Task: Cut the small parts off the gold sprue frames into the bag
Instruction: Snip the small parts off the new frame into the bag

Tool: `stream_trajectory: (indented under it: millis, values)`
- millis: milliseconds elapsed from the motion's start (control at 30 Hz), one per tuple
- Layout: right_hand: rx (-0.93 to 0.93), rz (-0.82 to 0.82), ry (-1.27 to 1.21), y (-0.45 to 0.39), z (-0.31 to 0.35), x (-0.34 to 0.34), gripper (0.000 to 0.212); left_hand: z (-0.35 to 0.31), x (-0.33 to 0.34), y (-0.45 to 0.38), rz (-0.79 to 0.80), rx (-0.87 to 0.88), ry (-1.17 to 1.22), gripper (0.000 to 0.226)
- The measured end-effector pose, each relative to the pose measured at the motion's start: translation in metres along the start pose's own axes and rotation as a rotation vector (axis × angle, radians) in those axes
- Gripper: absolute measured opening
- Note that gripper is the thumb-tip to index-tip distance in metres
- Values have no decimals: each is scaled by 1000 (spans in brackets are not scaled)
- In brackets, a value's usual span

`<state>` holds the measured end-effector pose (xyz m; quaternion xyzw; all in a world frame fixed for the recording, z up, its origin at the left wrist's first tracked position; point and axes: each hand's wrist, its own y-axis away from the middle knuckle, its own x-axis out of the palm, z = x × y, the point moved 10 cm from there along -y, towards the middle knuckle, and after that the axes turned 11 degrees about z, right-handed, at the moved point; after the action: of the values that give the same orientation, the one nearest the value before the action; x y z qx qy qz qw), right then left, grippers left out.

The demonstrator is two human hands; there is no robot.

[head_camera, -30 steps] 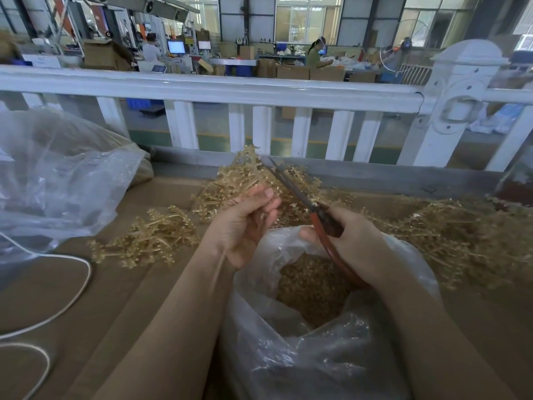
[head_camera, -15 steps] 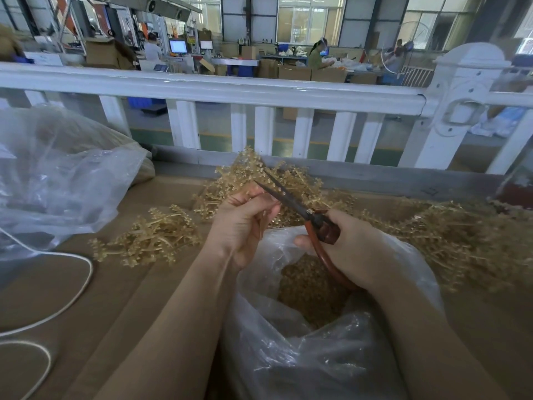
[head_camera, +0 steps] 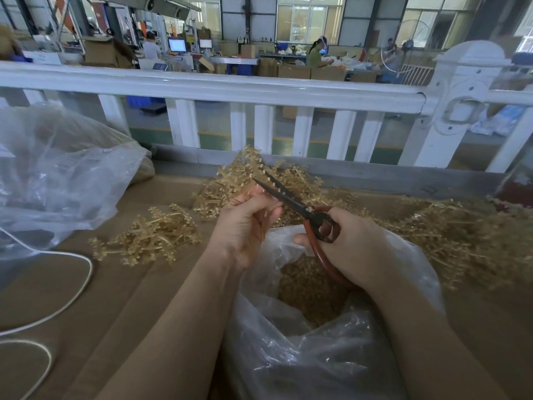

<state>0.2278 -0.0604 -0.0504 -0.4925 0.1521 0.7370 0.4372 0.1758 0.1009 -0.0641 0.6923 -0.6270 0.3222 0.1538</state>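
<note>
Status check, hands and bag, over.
Left hand grips a gold frame. Right hand holds scissors, blades open. Bag open beneath. Nothing blocking.

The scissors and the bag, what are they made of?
The scissors: dark, dull blades that look like metal, and smooth reddish-brown handle loops, perhaps plastic-coated, gripped by the right hand. The bag: thin clear plastic film, crinkled and shiny, so the gold parts show through its mouth.
</note>
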Motion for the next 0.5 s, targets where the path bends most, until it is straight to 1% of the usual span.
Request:
stream_trajectory:
  millis: [100,200,333,500]
  values:
    - [-7,-20,2,2,2,-2,77,4,-1,0,-11,-21,32,16]
    - [-23,-28,14,3,3,-3,75,6,0,1,-8,-40,50,16]
    - [-23,-44,25,3,2,-4,74,5,-1,1,-12,-36,44,15]
    - [-38,-68,70,2,4,-6,65,2,-2,2,-23,-42,-13,11]
